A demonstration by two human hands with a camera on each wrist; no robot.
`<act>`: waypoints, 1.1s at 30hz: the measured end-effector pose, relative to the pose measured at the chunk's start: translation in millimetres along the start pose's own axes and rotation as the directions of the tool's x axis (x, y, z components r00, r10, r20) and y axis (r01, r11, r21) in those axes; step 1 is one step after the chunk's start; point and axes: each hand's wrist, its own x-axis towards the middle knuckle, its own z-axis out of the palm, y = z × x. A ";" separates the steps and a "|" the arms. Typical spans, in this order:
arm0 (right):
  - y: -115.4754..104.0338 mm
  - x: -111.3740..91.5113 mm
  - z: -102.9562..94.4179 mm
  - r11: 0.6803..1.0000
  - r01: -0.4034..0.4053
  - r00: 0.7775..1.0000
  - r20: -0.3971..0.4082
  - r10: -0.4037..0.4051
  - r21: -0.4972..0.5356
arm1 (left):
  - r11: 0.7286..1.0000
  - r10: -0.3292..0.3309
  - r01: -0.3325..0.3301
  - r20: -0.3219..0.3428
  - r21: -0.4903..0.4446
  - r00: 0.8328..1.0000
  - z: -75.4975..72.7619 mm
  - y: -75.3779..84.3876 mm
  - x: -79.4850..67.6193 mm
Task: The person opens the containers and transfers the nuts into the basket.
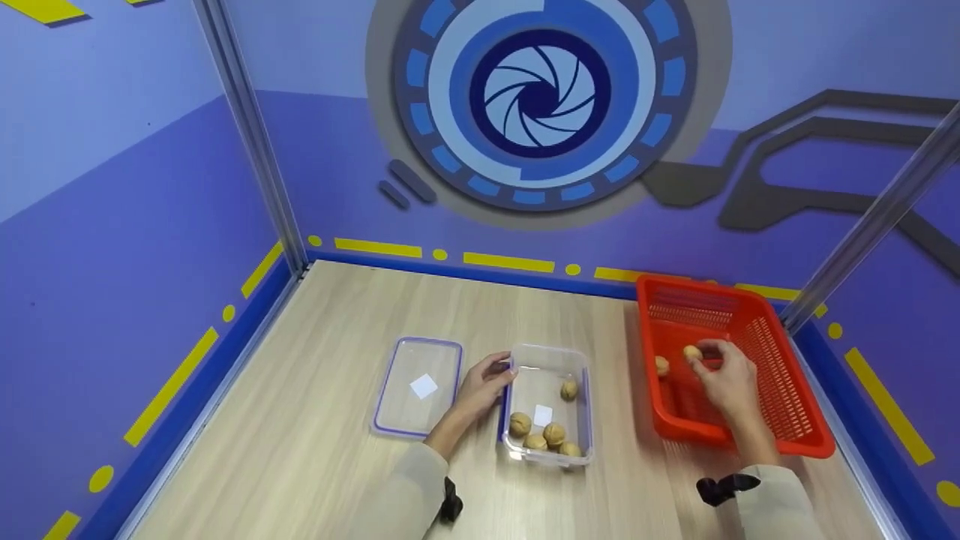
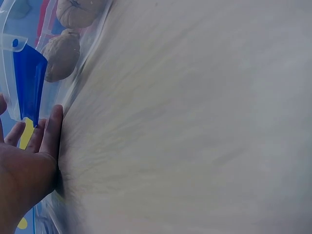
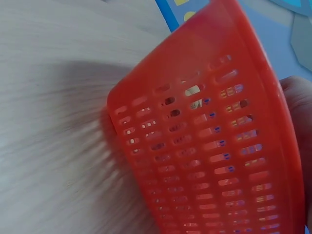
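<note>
Over the red basket (image 1: 667,431), my right hand (image 1: 729,379) pinches a walnut (image 1: 691,352) between thumb and fingers. Another walnut (image 1: 661,366) lies in the basket by its left wall. My left hand (image 1: 480,386) rests against the left side of a clear plastic container (image 1: 551,356), its fingers straight along the wall. Inside the container are several walnuts (image 1: 553,433), most of them gathered at the near end. The left wrist view shows my left fingers (image 2: 51,131) at the container's blue side latch (image 2: 30,80). In the right wrist view the basket wall (image 3: 209,131) hides most of my right hand.
Left of the container a clear lid (image 1: 405,367) with a purple-blue seal lies flat on the wooden table (image 1: 322,360). A white square marks both lid and container floor. Printed panels (image 1: 150,225) with metal corner posts (image 1: 255,135) enclose the table at the back and sides.
</note>
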 end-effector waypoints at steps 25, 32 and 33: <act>4.7 4.0 2.7 0.996 -0.083 0.996 0.020 0.083 -0.024 | 1.000 0.013 -0.013 -0.002 -0.018 1.000 -0.3 -2.9 1.3; 4.3 4.7 2.0 0.995 -0.103 0.994 0.040 0.104 -0.010 | 1.000 0.018 -0.018 -0.005 0.018 1.000 -0.6 1.1 0.0; 4.0 5.1 2.1 0.995 -0.104 0.994 0.042 0.104 -0.008 | 1.000 0.019 -0.019 -0.006 0.024 1.000 -1.0 1.2 -0.1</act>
